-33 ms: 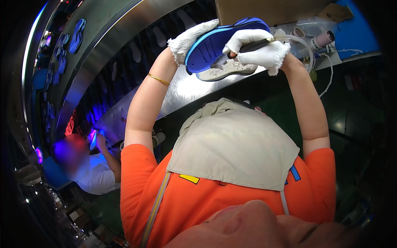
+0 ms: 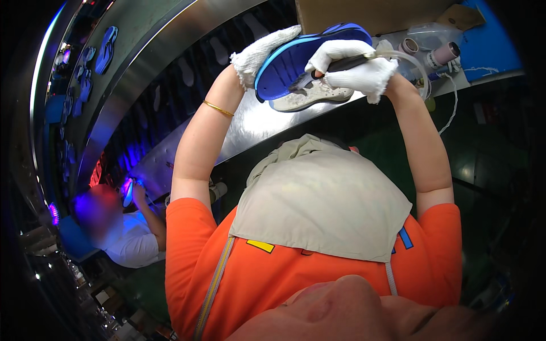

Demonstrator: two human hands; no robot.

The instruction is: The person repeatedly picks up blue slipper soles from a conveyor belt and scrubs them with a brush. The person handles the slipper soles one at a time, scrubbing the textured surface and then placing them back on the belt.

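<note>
I hold a shoe with a blue sole [image 2: 290, 62] and a grey-white upper [image 2: 310, 98] up over the metal bench. My left hand [image 2: 263, 52], in a white glove, grips the shoe's left end. My right hand [image 2: 357, 68], also in a white glove, is closed on a dark pen-like tool [image 2: 341, 63] whose tip rests on the sole. A clear tube [image 2: 412, 62] runs from the tool off to the right. A gold bangle [image 2: 218, 108] sits on my left wrist.
A shiny metal bench edge [image 2: 250, 122] runs below the shoe, with a dark belt carrying insoles [image 2: 187, 71] behind it. Small rolls [image 2: 443, 54] and a cardboard box [image 2: 369, 14] stand at the back right. Another person [image 2: 125, 236] works at the lower left.
</note>
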